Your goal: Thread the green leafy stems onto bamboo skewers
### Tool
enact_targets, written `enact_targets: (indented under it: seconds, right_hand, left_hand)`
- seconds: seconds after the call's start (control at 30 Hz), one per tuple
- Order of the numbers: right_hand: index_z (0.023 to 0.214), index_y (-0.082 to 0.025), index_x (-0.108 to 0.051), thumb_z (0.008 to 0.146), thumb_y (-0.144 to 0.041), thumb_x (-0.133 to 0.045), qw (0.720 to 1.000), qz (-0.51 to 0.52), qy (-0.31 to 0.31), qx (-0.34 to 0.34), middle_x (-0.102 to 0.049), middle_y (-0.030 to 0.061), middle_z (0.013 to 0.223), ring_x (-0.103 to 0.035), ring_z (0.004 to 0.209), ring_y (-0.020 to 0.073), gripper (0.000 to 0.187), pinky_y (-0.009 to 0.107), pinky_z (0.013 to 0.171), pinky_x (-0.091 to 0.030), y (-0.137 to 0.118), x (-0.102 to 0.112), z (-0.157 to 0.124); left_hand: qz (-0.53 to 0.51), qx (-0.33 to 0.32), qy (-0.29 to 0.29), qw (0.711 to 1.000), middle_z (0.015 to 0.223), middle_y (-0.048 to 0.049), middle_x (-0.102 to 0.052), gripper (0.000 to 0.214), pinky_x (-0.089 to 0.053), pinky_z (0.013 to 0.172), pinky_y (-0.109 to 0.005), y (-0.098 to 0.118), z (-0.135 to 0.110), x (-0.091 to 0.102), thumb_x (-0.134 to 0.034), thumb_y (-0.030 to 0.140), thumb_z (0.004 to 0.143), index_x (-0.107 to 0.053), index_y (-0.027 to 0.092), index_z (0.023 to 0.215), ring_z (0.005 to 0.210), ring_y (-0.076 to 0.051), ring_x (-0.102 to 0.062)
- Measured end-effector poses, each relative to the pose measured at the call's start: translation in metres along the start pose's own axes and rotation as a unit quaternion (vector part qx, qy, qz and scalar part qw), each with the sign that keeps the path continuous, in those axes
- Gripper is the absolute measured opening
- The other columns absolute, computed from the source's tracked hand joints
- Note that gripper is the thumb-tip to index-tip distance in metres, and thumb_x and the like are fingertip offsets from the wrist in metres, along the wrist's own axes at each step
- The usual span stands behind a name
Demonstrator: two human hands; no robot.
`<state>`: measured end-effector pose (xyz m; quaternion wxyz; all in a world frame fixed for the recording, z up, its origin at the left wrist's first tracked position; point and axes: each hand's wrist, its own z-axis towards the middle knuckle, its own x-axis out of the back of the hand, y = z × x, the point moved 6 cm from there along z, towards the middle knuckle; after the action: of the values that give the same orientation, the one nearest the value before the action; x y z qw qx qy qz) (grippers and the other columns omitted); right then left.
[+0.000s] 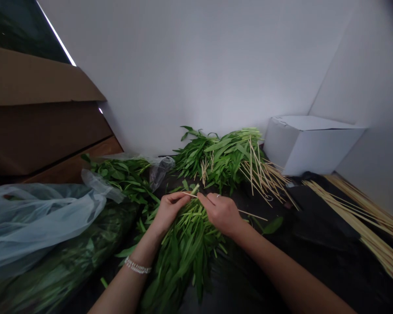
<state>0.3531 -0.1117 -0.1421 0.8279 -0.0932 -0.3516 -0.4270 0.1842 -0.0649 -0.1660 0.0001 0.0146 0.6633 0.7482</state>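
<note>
2 hands (225, 213), 20+ sticks (376, 248), 1 wht box (317, 146), 1 brn box (36, 135).

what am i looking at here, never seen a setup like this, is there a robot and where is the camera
There is no robot here: the two bare hands belong to the person wearing the camera. This one picture comes from that head-worn camera, looking forward and down.

The left hand and right hand pinch a thin stick at the stem ends of a leafy green bunch, which spreads toward the wearer.

Beyond them on the dark surface lies a pile of greens, with loose sticks at its right. Further right are longer pale sticks and, behind them, a white box. On the left is a translucent plastic bag with greenery showing below it.
</note>
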Motion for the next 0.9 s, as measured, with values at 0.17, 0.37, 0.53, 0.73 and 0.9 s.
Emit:
enact_targets:
  seconds: [0.17, 0.37, 0.53, 0.73, 0.9]
  right_hand:
    - [0.120, -0.012, -0.061, 0.089, -0.009, -0.045, 1.000, 0.002, 0.006, -0.017, -0.059, 0.0032, 0.075, -0.052, 0.065, 0.0148, 0.036, 0.029, 0.058, -0.035, 0.005, 0.000, 0.000]
    - [0.121, -0.012, -0.061, 0.089, -0.009, -0.045, 1.000, 0.000, -0.019, -0.023, -0.059, 0.0038, 0.076, -0.051, 0.066, 0.0141, 0.036, 0.027, 0.058, -0.035, 0.004, -0.003, -0.001]
    - [0.121, -0.012, -0.061, 0.089, -0.009, -0.045, 0.999, 0.004, -0.021, -0.031, -0.059, 0.0042, 0.077, -0.051, 0.067, 0.0139, 0.036, 0.027, 0.057, -0.036, 0.007, -0.005, -0.002]
    - [0.121, -0.012, -0.061, 0.088, -0.009, -0.046, 1.000, -0.003, -0.013, -0.028, -0.059, 0.0041, 0.078, -0.051, 0.066, 0.0144, 0.036, 0.028, 0.057, -0.036, 0.007, -0.006, -0.002]
    - [0.121, -0.012, -0.061, 0.090, -0.010, -0.045, 0.999, -0.010, -0.004, -0.030, -0.059, 0.0041, 0.077, -0.051, 0.066, 0.0143, 0.034, 0.028, 0.058, -0.035, 0.008, -0.004, -0.002]
  left_hand:
    - [-0.098, -0.010, 0.072, 0.992, 0.084, -0.0062, -0.077, 0.034, -0.051, 0.078, -0.029, -0.008, 0.011, 0.021, -0.083, 0.035, 0.063, -0.077, 0.017, 0.091, 0.074, -0.017, -0.068]
    - [-0.120, 0.003, 0.047, 0.992, 0.083, -0.0049, -0.077, 0.032, -0.051, 0.077, -0.027, -0.012, 0.012, 0.018, -0.082, 0.034, 0.065, -0.077, 0.018, 0.092, 0.072, -0.014, -0.067]
    - [-0.115, 0.004, 0.041, 0.992, 0.085, -0.0058, -0.077, 0.032, -0.051, 0.078, -0.027, -0.011, 0.010, 0.016, -0.082, 0.034, 0.065, -0.077, 0.018, 0.091, 0.074, -0.015, -0.068]
    - [-0.107, 0.010, 0.039, 0.993, 0.088, -0.0068, -0.077, 0.033, -0.051, 0.080, -0.029, -0.011, 0.008, 0.015, -0.083, 0.034, 0.064, -0.077, 0.018, 0.092, 0.077, -0.017, -0.069]
    - [-0.099, 0.002, 0.044, 0.994, 0.088, -0.0076, -0.077, 0.035, -0.052, 0.081, -0.031, -0.010, 0.009, 0.016, -0.083, 0.035, 0.063, -0.077, 0.017, 0.092, 0.077, -0.018, -0.069]
